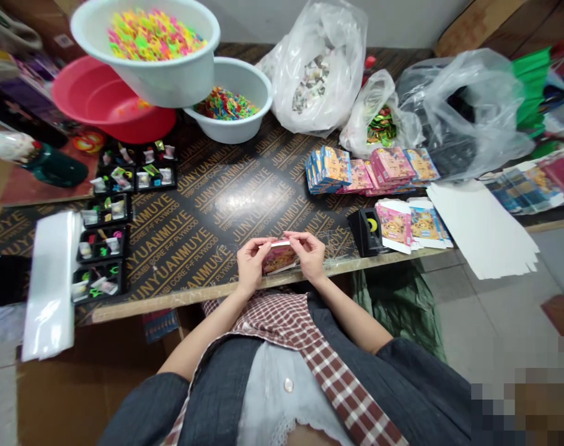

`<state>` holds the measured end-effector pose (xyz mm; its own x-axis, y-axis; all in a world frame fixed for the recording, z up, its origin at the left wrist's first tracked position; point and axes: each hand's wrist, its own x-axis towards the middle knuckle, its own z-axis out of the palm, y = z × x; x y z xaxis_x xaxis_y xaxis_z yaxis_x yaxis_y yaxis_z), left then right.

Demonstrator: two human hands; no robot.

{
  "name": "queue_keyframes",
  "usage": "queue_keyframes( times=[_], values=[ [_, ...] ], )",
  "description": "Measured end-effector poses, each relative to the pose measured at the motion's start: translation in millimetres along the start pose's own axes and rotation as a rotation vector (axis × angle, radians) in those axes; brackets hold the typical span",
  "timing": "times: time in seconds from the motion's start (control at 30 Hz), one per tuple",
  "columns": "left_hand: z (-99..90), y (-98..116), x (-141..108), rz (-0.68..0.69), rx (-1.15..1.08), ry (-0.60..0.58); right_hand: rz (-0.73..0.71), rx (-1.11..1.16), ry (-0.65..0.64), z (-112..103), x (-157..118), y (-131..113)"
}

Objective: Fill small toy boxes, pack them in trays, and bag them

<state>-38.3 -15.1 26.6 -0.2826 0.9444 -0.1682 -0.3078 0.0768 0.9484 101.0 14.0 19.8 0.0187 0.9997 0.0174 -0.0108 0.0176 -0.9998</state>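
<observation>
A small printed cardboard box [280, 259] is held upright at the table's front edge, between both hands. My left hand [250, 263] closes on its left end, thumb and fingertips at the top edge. On the other end, my right hand [311, 257] pinches the same top edge. A pale strip shows along the box's top, and its lower part rests at or near the tabletop. Right of my hands are a black tape dispenser [366, 230] with yellow tape, flat pink cartons [394, 224] and blue cartons [425, 222]. Stacked pink boxes [390, 166] and blue boxes [331, 167] stand behind them.
Black trays [100, 244] with small toys and clear plastic sleeves [52, 279] lie left. At the back are a large pale basin [180, 77] over a red basin [77, 102], another basin [238, 130] and plastic bags [328, 118]. White sheets [484, 232] overhang the right front edge.
</observation>
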Motion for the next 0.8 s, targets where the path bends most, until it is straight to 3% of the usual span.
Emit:
queue_keyframes(
  times=[0.2, 0.33, 0.47, 0.57, 0.7, 0.8],
  values=[
    [-10.2, 4.2, 5.8, 0.002, 0.113, -0.141, -0.026, -0.085, -0.085, -13.5, 2.0, -5.7],
    [-23.1, 5.4, 7.6, 0.178, 0.329, -0.206, -0.103, -0.152, -0.193, -28.7, 5.7, -1.7],
    [-39.8, 1.9, 9.8, 0.373, 0.512, -0.302, -0.3, -0.254, -0.372, -41.8, 10.6, 11.5],
    [-37.0, -0.5, 18.8, 0.456, 0.637, -0.384, -0.358, -0.309, -0.411, -42.3, 12.5, 18.3],
    [-10.3, 7.4, 37.4, 0.572, 0.892, -0.56, -0.39, -0.453, -0.292, -63.0, 15.5, 7.5],
    [8.4, 18.0, 48.5, 0.741, 1.037, -0.557, -0.394, -0.618, 0.09, -117.7, 17.3, -5.0]
  ],
)
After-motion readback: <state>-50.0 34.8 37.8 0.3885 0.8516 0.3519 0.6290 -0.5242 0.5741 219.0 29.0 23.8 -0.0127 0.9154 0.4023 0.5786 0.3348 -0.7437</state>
